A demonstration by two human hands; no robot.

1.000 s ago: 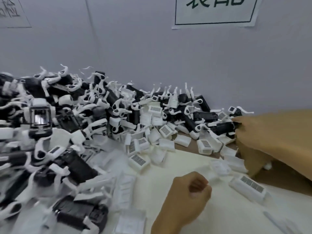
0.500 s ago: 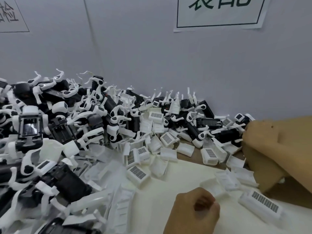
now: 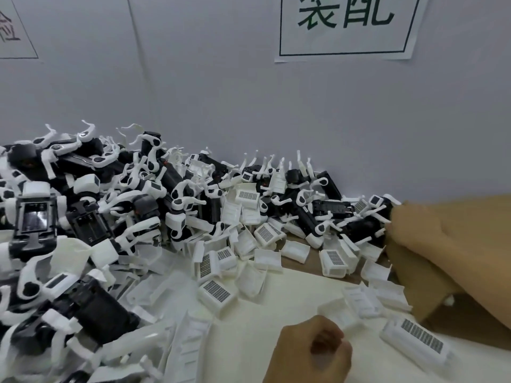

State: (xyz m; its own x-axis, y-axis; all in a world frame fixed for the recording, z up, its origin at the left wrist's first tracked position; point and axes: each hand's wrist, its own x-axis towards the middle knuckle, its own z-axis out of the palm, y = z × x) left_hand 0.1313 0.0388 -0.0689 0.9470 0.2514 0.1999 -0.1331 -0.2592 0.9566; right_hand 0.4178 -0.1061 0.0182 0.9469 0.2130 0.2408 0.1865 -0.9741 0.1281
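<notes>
Hardly anything has moved: the right hand [image 3: 431, 239] still touches a black part [image 3: 365, 226] at the right end of the pile [image 3: 138, 217], and I cannot tell its grip. Left hand [image 3: 312, 352], bottom centre, is a closed fist; white covers [image 3: 359, 302] lie scattered between them.

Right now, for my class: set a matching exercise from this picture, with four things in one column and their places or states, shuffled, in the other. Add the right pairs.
Things
1 sign
2 left hand
3 right hand
4 nearest cover

Places or states
A at the right end of the pile
B on the wall
C curled into a fist, bottom centre
D lying on the white table, lower right

Pairs: 1-B, 2-C, 3-A, 4-D
</notes>
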